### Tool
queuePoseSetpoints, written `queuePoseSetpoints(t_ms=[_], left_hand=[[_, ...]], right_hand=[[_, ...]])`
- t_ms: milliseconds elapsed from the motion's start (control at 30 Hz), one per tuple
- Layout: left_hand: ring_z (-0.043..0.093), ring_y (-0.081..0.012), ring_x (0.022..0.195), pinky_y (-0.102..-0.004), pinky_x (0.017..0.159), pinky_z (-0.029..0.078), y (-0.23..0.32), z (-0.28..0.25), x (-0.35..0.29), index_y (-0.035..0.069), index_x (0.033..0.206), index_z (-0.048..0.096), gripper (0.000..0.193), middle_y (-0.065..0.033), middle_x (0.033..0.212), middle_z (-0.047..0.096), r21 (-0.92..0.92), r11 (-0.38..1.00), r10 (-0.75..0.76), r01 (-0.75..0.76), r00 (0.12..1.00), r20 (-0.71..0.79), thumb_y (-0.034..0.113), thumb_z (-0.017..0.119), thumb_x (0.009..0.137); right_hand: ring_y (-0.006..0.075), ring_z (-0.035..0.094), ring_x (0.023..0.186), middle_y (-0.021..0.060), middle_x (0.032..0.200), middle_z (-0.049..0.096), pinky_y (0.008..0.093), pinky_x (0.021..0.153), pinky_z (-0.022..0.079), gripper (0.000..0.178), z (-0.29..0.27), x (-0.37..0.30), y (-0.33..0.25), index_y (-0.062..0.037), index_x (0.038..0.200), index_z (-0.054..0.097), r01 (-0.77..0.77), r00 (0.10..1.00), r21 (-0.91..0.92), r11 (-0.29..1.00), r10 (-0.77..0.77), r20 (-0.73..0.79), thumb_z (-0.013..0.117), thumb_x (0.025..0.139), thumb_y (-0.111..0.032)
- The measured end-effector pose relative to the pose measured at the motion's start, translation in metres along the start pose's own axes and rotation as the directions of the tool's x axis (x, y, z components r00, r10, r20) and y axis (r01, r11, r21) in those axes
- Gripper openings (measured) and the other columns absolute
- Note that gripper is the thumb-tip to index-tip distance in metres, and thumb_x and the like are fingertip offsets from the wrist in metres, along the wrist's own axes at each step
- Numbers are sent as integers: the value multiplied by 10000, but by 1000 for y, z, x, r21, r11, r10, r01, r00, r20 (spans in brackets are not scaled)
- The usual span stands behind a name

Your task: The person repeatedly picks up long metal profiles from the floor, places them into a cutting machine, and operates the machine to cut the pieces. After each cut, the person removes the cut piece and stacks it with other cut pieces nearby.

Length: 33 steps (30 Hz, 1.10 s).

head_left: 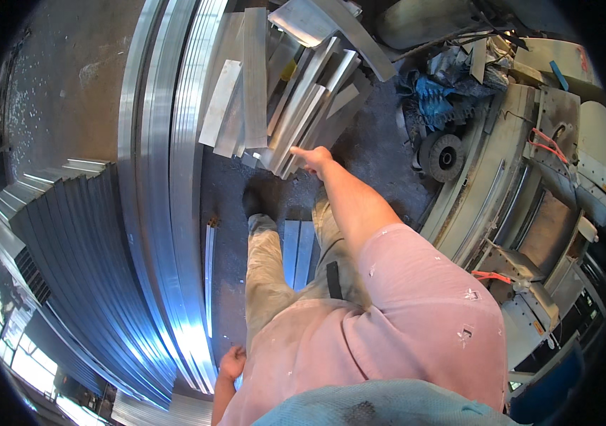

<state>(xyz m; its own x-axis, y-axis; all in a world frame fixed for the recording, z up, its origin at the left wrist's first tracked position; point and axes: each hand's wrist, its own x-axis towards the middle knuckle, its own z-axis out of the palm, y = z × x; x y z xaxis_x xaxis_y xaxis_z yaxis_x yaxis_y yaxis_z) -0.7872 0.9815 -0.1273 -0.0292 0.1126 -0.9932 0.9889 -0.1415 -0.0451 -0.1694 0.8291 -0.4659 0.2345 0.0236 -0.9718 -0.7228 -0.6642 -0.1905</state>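
Note:
My right hand point(311, 158) reaches forward to the near ends of a loose pile of silvery metal profiles point(303, 117). One finger is stretched out at the end of a channel-shaped piece, and I see nothing held; whether the finger touches it is hard to tell. Flat metal strips point(254, 78) lie at odd angles on the pile's left side. My left hand point(233, 362) hangs low beside my left hip, fingers curled in, with no object visible in it. The nearest thing to it is a set of long metal bars point(182, 142) running along my left.
A ribbed stack of dark metal profiles point(90, 234) stands further left. On the right is a long machine point(487, 184) with red cords, near a round disc point(446, 157) and crumpled blue wrapping point(434, 99). A curved metal sheet point(310, 21) lies beyond the pile. A thin strip point(209, 277) lies by my left leg.

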Motion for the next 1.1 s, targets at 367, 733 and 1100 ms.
queuePoseSetpoints(t_ms=[367, 733, 1100], left_hand=[[671, -256, 1190, -362, 1035, 524, 142, -116, 26, -57, 1417, 551, 571, -192, 1282, 703, -263, 878, 307, -400, 892, -332, 154, 735, 919], [704, -241, 1147, -346, 1003, 540, 134, -86, 25, -50, 1368, 608, 592, -178, 1232, 738, -152, 909, 313, -388, 876, -367, 225, 776, 871], [685, -291, 1203, -372, 1030, 530, 52, 75, -5, -49, 1395, 584, 623, -205, 1287, 710, -496, 828, 93, -261, 936, -338, 266, 760, 887]], right_hand=[[225, 635, 635, 152, 887, 725, 384, 496, 455, 652, -94, -146, 120, 11, 1055, 740, 28, 995, -193, 981, -9, 98, 763, 849, -608], [221, 654, 792, 142, 1115, 700, 338, 554, 439, 664, -194, -231, 142, 31, 1311, 635, 13, 981, -27, 1000, -18, -191, 735, 932, -505], [189, 655, 855, 88, 1101, 688, 326, 618, 469, 588, -181, -237, 27, -14, 1312, 631, 182, 983, -350, 919, -180, 36, 711, 960, -479]])
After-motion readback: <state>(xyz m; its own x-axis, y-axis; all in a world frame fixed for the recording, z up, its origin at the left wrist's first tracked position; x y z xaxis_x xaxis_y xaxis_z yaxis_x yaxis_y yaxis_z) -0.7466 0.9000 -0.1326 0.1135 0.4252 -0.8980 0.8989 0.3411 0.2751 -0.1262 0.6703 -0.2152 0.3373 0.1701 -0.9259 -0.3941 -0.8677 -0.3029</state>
